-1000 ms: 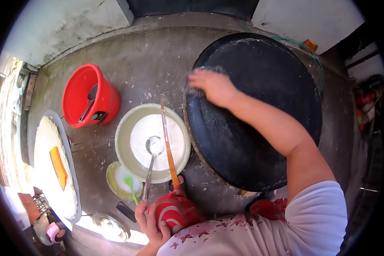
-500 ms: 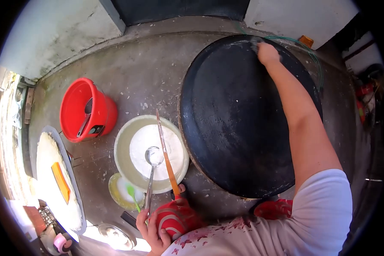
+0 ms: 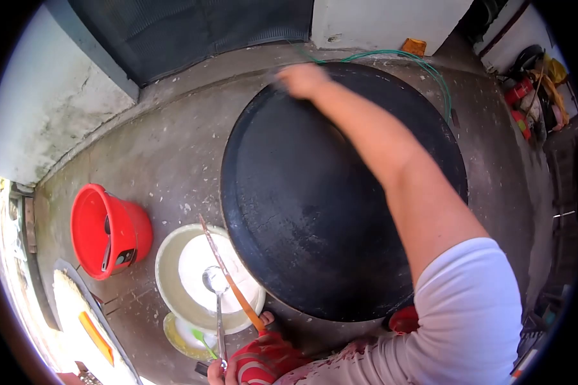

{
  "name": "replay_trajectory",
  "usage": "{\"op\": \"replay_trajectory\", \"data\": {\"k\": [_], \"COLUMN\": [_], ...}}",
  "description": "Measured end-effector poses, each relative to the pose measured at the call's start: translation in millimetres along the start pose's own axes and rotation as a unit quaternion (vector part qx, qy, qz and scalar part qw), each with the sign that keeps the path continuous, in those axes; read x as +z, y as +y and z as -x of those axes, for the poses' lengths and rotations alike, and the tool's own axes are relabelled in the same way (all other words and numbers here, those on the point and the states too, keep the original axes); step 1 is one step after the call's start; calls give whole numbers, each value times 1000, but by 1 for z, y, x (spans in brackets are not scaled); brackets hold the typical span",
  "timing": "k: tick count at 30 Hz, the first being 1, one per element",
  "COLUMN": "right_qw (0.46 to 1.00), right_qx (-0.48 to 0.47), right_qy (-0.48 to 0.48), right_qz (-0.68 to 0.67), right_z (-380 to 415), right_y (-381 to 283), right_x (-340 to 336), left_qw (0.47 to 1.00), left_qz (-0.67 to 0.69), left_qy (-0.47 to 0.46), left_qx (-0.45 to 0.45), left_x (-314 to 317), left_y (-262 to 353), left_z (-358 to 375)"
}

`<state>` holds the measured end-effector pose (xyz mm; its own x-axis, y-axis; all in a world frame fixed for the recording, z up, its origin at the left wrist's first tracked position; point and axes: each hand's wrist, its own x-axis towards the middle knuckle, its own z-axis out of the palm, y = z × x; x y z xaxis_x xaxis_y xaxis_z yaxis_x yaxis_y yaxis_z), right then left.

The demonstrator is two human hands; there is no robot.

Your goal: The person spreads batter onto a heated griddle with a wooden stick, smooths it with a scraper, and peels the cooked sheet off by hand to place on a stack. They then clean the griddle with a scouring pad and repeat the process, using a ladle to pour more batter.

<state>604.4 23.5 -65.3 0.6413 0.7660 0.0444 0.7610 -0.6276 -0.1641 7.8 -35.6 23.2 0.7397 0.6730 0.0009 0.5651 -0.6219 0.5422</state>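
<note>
My right hand (image 3: 302, 81), smeared by motion, is closed at the far left rim of a large round black griddle (image 3: 315, 212). A small greyish thing shows at its fingertips; I cannot make out what it is. Low in view, my left hand (image 3: 222, 375) is closed by my knee around the handle end of a metal ladle (image 3: 216, 280). The ladle's bowl hangs over white batter (image 3: 196, 263) in a pale basin (image 3: 168, 292). A long wooden spatula (image 3: 239, 296) leans across the same basin, its blade end whitened.
A red bucket (image 3: 135, 228) with a utensil inside stands at left. Beside the basin sits a yellowish bowl (image 3: 176, 340) with a green brush (image 3: 205, 343). An orange scraper (image 3: 96, 337) lies on a pale-covered board (image 3: 67, 301). A green hose (image 3: 424, 63) curls behind the griddle.
My right hand has swept leftward along the griddle's far rim. The view has turned, so the bucket and basin appear lower and farther left. My left hand stays by the ladle handle.
</note>
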Motion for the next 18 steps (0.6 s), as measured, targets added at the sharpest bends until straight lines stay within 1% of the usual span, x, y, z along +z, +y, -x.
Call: {"op": "replay_trajectory", "data": {"k": [1, 2, 3, 5, 6, 7, 8, 9, 10, 11, 12, 13, 15, 17, 18], "right_qw": [990, 971, 972, 991, 997, 991, 983, 972, 963, 956, 954, 952, 959, 971, 977], "right_qx": [-129, -230, -226, -91, 7, 95, 173, 215, 230, 255, 261, 269, 218, 157, 137], "right_qy": [31, 18, 21, 95, 75, 93, 57, 84, 126, 134, 139, 143, 181, 179, 160], "right_qz": [-44, -62, -66, -25, 15, 4, 36, 53, 67, 49, 37, 25, -14, -6, -38], "right_z": [-5, 2, 4, 10, 22, 36, 71, 111, 158, 207, 256, 302, 384, 451, 477], "right_y": [-36, -65, -54, -11, 33, 92, 136, 188, 229, 248, 259, 257, 223, 147, 105], "right_x": [25, 33, 31, 26, 7, 5, -18, -20, -18, -23, -27, -28, -28, -34, -33], "left_qw": [1000, 1000, 999, 999, 998, 998, 997, 997, 994, 991, 991, 991, 955, 992, 992], "left_qz": [1, -6, -13, -32, -38, -43, -46, -43, -56, -65, -63, -57, -76, -35, -35], "left_qy": [0, 10, 19, 9, 9, 7, 31, 22, 43, 64, 51, 42, 112, 56, 54], "left_qx": [3, 13, 22, 42, 46, 49, 54, 57, 79, 102, 103, 110, 264, 108, 110], "left_x": [5, 9, 10, 7, 3, 0, 0, -2, -1, -2, -8, -3, 12, -3, -8], "left_y": [1, -4, -5, -1, 3, 7, 13, 12, 8, 7, 12, -3, -47, 0, 7], "left_z": [3, 5, 7, 5, 5, 7, 9, 12, 15, 19, 18, 26, 47, 45, 45]}}
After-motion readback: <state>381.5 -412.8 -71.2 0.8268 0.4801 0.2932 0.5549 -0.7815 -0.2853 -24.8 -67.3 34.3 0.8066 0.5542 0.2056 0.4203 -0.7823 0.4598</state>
